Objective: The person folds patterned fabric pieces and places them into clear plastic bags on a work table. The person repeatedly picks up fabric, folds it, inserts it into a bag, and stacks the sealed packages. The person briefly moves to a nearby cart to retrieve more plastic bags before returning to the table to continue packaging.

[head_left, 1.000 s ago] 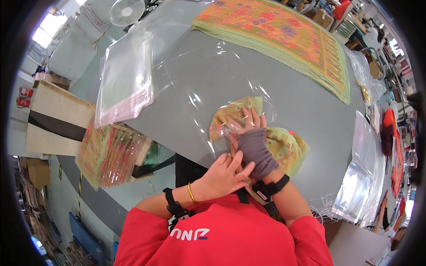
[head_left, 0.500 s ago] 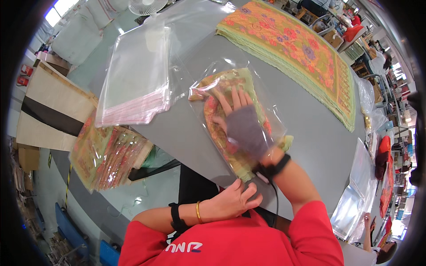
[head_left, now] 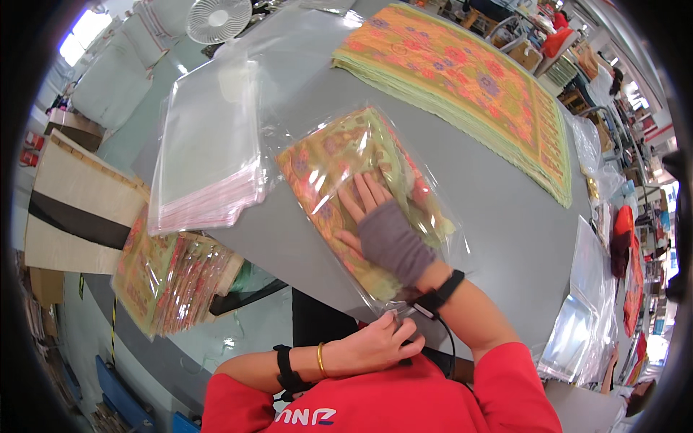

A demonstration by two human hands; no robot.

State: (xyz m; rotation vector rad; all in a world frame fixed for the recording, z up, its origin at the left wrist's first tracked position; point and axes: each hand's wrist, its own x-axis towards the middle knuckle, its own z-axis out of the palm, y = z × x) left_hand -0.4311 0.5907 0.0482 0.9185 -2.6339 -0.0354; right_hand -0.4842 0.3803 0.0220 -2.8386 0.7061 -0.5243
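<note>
Against half a second ago, the patterned cloth [head_left: 317, 169] lies flatter and fills more of the clear bag [head_left: 456, 244], near the surface's [head_left: 509, 231] front edge. The right hand [head_left: 386, 231] presses with fingers spread; the left hand's [head_left: 374, 345] fingers seem pinched on the bag's near corner. The bag stack [head_left: 209, 137] leaves little room leftward; more room stretches toward the right edge.

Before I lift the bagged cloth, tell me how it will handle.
The bagged cloth will probably flop, since it shows soft, uneven folds. Its glossy film suggests a slippery surface. It looks fairly flat, so likely light.
</note>
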